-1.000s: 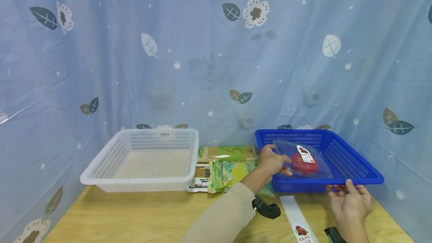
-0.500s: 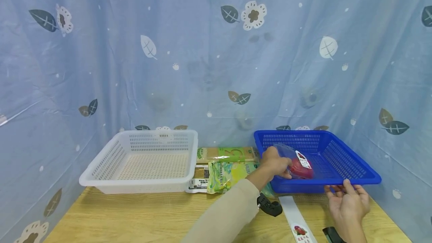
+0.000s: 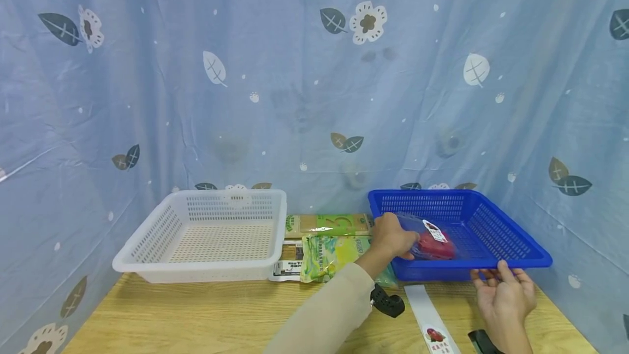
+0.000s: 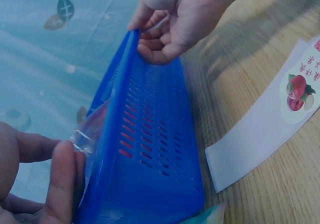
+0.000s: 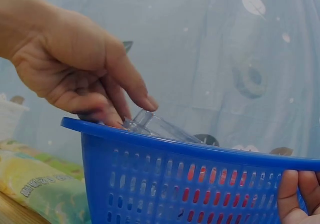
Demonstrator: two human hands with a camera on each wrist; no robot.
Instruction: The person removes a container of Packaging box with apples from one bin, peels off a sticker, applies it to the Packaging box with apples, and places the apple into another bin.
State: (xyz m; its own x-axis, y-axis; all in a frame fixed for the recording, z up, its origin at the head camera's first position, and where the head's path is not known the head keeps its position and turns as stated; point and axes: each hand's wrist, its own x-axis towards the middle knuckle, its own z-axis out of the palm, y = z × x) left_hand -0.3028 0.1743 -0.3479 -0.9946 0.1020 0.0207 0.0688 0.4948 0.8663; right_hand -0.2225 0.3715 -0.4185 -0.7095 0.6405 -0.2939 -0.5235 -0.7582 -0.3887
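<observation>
A clear plastic bag with a red, rounded item and a white fruit label lies in the blue basket. My left hand reaches over the basket's left rim and pinches the bag's left edge. In the right wrist view, its thumb and fingers meet around clear plastic. With my right hand I grip the basket's front rim near the right corner, thumb on top and fingers curled underneath. The left wrist view shows this hold from the side, and the red item through the slots.
Left of the basket lie a green-and-yellow packet, a brown-and-green pack and a flat pack with dark print. A white basket stands farther left. A white strip with a fruit picture lies on the wooden table.
The bag with the red item has sunk lower into the blue basket and shifted slightly left with my left hand. My right hand keeps its hold on the rim.
</observation>
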